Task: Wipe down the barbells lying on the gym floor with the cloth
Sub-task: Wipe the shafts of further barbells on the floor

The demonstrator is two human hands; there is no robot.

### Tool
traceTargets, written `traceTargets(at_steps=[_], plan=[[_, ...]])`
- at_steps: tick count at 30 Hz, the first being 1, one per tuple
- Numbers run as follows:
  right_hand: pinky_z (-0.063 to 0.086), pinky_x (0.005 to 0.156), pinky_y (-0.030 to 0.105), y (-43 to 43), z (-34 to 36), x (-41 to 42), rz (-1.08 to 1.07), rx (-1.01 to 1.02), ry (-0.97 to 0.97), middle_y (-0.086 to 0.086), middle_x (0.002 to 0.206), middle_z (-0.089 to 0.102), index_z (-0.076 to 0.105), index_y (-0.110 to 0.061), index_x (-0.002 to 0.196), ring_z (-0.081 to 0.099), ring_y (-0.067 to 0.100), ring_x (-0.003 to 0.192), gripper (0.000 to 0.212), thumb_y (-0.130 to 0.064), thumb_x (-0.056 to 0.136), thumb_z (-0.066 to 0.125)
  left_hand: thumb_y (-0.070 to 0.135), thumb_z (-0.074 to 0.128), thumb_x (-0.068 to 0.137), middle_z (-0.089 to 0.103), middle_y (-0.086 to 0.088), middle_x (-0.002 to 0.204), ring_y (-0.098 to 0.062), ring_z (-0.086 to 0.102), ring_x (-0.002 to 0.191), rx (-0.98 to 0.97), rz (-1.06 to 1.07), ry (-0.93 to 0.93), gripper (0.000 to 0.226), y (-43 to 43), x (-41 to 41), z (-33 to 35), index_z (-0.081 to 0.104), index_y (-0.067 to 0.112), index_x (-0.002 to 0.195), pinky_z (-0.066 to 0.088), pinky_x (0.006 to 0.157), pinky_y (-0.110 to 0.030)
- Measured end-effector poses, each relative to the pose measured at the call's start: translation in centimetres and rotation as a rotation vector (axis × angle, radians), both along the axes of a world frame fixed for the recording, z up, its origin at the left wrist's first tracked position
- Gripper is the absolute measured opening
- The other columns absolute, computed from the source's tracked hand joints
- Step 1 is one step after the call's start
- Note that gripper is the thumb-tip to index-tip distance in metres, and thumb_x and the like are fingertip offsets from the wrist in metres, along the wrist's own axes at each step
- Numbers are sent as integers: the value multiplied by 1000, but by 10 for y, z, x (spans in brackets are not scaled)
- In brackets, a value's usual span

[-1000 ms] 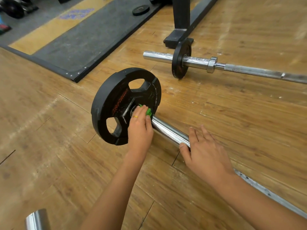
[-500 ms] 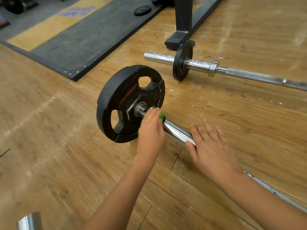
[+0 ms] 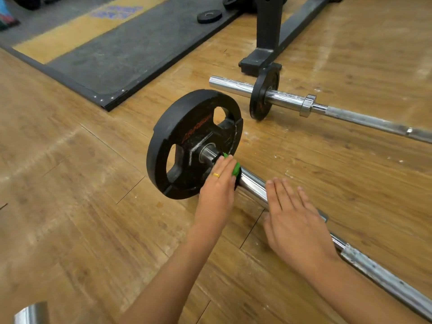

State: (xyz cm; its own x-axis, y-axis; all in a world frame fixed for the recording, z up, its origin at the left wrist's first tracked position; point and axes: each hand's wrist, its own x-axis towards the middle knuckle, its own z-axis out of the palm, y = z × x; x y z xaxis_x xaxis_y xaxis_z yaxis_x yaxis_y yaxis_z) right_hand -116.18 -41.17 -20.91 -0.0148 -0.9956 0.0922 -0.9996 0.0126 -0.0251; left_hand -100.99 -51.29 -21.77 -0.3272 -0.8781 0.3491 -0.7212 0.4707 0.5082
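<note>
Where the near barbell's chrome sleeve (image 3: 253, 187) leaves the hub of the large black plate (image 3: 184, 148), the green cloth (image 3: 235, 169) sits on top of the sleeve, just beside the hub. Only a small fold of it shows, past the fingertips. The left hand (image 3: 218, 185) covers the rest: fingers close together and nearly straight, laid across the sleeve from the near side and pressing the cloth down onto the metal. Thumb hidden, so cannot tell whether it hooks under. A yellow ring (image 3: 216, 174) is on one finger. The right hand (image 3: 297, 220) lies palm down further along the same bar, away from the plate, fingers straight and slightly fanned, holding nothing. It hides the collar region of the bar, and contact under the palm is not visible. A short stretch of bare sleeve separates the two hands. The dull shaft (image 3: 383, 280) continues to the lower right. The plate stands on edge on the wooden floor (image 3: 70, 206). The far barbell (image 3: 350, 115) lies beyond, well apart, carrying a small black plate (image 3: 264, 94) that stands just in front of a black rack foot (image 3: 259, 59). A dark rubber mat (image 3: 117, 50) lies at upper left with a small disc (image 3: 208, 16) on it. A chrome bar end (image 3: 31, 313) shows at the lower left corner.
</note>
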Motion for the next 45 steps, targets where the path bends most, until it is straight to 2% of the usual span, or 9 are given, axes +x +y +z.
traceTargets(at_steps=[9, 13, 17, 22, 28, 32, 39, 42, 45], plan=[[24, 120, 51, -3, 4, -7, -9, 43, 11, 22, 156, 36, 30, 2, 153, 32, 32, 147, 73, -35, 91, 39, 11, 48, 104, 48, 0, 152, -9, 30, 147, 54, 164, 149, 42, -27, -2, -7, 49, 12, 146, 33, 119, -34], [24, 121, 50, -6, 8, -7, -16, 78, -15, 22, 156, 35, 32, 4, 152, 30, 31, 148, 76, -37, 87, 34, 9, 51, 102, 47, 1, 153, -11, 31, 148, -30, -15, 162, 42, 25, -21, -23, 53, 10, 144, 31, 118, -25], [5, 126, 46, -7, 19, -11, -2, 138, -56, 21, 164, 13, 11, 2, 157, 10, 29, 154, 82, -39, 86, 17, 9, 50, 102, 49, -2, 151, -14, 36, 146, -82, -186, 101, 39, 38, -23, -30, 57, 7, 140, 33, 118, -26], [-4, 125, 46, -5, 22, -11, 6, 189, -65, 20, 166, 4, 0, 0, 157, 1, 29, 155, 84, -39, 86, 21, 8, 54, 101, 50, 1, 150, -11, 34, 147, 6, -47, 100, 41, 13, -17, -16, 56, 11, 142, 36, 117, -32], [9, 125, 46, 2, 10, -6, 37, 99, -85, 22, 161, 25, 18, 2, 156, 20, 32, 152, 87, -40, 79, 21, 3, 58, 98, 55, -4, 145, -11, 37, 143, -43, -213, -71, 42, 10, -4, 0, 57, 7, 140, 21, 118, -13], [-9, 124, 46, 10, 9, -10, 180, 88, -5, 24, 164, 9, 7, 4, 156, 5, 34, 154, 85, -39, 87, 32, 4, 57, 98, 59, -7, 141, -8, 35, 140, -43, -250, -153, 40, -6, -10, 16, 59, 6, 138, 12, 114, -4], [20, 122, 47, 70, 8, -81, 353, 41, 88, 24, 164, 11, 14, 5, 156, 10, 36, 153, 80, -31, 87, 32, -3, 56, 97, 55, -8, 145, -18, 42, 142, -36, -271, -76, 42, 41, -19, 9, 57, 4, 139, 20, 119, -14], [42, 111, 48, 119, 4, -128, 258, 103, 54, 22, 162, 20, 17, 2, 155, 21, 33, 151, 70, -34, 97, 31, -2, 56, 97, 54, -6, 146, -19, 42, 143, 4, -282, -37, 42, 63, -22, 6, 58, 5, 139, 21, 118, -14], [38, 114, 42, 168, -4, -146, 90, 100, 15, 17, 163, 19, 12, -1, 157, 20, 25, 151, 69, -47, 105, 12, 0, 56, 98, 54, -6, 146, -17, 39, 143, 35, -302, -99, 42, 55, -24, 13, 57, 6, 140, 22, 118, -15]])
